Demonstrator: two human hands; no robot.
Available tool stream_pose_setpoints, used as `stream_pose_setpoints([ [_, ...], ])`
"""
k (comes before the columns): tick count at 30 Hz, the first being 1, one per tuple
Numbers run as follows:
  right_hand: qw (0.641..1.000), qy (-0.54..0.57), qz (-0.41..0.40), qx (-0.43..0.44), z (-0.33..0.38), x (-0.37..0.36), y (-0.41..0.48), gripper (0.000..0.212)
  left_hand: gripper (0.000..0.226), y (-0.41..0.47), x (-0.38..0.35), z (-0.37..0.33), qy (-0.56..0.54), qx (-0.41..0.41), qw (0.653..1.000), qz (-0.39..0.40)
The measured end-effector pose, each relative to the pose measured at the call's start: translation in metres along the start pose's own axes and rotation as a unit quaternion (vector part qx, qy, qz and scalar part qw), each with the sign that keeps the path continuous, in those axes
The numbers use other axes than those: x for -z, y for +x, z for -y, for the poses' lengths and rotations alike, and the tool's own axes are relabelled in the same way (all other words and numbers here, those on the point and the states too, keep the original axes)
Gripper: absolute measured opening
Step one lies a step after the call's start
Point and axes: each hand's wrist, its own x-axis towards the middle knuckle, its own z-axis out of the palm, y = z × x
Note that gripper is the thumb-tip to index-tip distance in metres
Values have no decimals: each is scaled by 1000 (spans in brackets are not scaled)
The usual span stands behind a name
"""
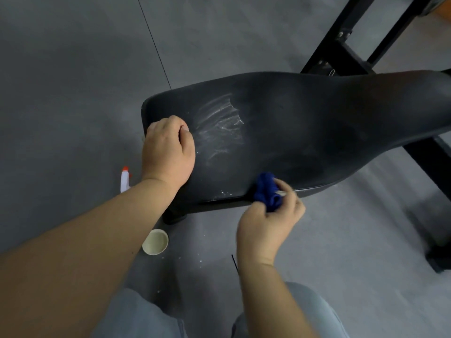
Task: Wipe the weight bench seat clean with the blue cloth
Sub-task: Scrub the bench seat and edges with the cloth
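A person's right hand pinches a bunched blue cloth against the near edge of the weight bench seat, centre frame.
The left hand, fingers curled on nothing visible, rests at the seat's left end beside white streaks. A spray bottle and a small cup stand on the floor, lower left.
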Motion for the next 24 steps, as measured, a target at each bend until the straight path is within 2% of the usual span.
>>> stream_pose_setpoints([
  [4,992,-12,124,11,-1,-6,-32,54,25,0,1,0,-8,2,1000,2],
  [5,991,-25,132,22,0,1,-27,52,25,0,1,1,-10,2,1000,2],
  [9,988,-134,60,54,6,33,27,40,27,0,-1,3,-18,1,1000,-4],
  [12,965,-230,74,98,2,31,35,31,30,0,1,3,-28,1,1000,5],
  [16,933,-247,160,209,-1,-2,-20,50,31,5,11,4,-90,9,995,33],
  [24,886,-283,241,277,10,-36,-74,63,28,29,24,24,-235,47,964,115],
])
